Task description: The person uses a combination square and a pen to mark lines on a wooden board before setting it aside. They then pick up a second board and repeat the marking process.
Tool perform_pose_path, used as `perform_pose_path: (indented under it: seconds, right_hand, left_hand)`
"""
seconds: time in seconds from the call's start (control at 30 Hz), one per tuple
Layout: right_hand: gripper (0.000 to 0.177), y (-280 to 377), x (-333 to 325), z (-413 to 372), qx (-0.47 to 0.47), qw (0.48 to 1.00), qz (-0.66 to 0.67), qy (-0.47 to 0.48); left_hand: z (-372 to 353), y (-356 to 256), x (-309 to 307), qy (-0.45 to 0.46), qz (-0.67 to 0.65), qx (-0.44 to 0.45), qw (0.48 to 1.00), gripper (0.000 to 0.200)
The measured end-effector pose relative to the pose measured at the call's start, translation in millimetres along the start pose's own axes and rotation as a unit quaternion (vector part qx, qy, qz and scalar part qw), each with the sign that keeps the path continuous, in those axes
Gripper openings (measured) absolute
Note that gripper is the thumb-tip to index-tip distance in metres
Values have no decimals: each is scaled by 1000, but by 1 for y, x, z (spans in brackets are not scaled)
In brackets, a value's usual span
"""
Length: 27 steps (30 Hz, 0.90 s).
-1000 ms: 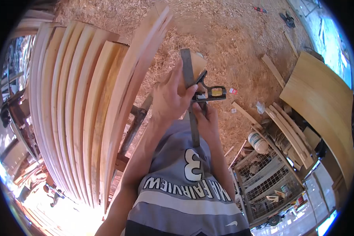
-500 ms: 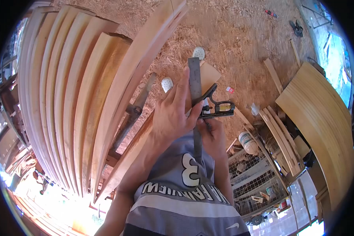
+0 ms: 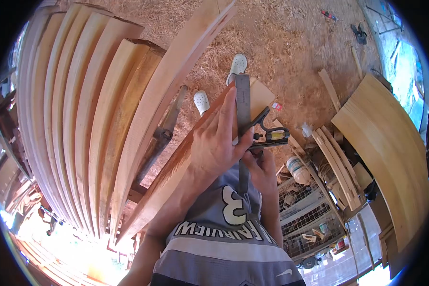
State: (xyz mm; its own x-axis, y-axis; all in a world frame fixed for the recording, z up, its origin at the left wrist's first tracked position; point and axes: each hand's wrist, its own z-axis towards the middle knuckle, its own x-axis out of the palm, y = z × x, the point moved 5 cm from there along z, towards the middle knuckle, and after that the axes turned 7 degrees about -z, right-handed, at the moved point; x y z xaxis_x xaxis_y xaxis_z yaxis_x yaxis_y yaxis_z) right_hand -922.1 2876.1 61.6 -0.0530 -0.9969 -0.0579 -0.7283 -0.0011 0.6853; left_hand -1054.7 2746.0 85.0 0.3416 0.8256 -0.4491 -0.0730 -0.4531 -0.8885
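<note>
A combination square with a dark steel blade (image 3: 242, 97) and a black head (image 3: 274, 136) with a yellow vial is between my hands. My left hand (image 3: 214, 140) grips the square, index finger stretched along the blade and thumb against the head. Just below the head, my right hand (image 3: 263, 171) has its fingers curled at the underside of the square; the exact grip is partly hidden. Beneath my left hand and forearm a long wooden plank (image 3: 164, 183) runs diagonally, its pale far part (image 3: 262, 97) showing beyond the blade.
Several curved timber boards (image 3: 102, 90) stand in a row at left. At right are a wide wooden panel (image 3: 381, 143), narrow strips (image 3: 336, 164), a white container (image 3: 298, 170) and a wire-mesh rack (image 3: 310, 217). My white clogs (image 3: 201, 101) rest on shaving-covered ground (image 3: 286, 57).
Both hands and the square have shifted slightly to the right and down in view. More of the plank's reddish edge shows beside my left hand. The grip looks the same.
</note>
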Motion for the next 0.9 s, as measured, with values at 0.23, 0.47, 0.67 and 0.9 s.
perform_pose_path:
  seconds: [0.23, 0.47, 0.67, 0.9]
  right_hand:
    - [33, -4, 6, 1, -21, 994, 81, -77]
    - [35, 2, 12, -2, -43, 988, 88, -123]
    - [29, 6, 11, -7, -52, 984, 98, -140]
    - [24, 2, 8, -10, -38, 976, 130, -172]
  left_hand:
    - [-3, -5, -2, 2, 6, -8, 1000, 86]
    - [-3, -8, -2, 5, 19, 9, 1000, 85]
    - [-5, -11, -2, 7, 24, 16, 1000, 86]
    - [-2, -15, -2, -13, 39, 29, 999, 85]
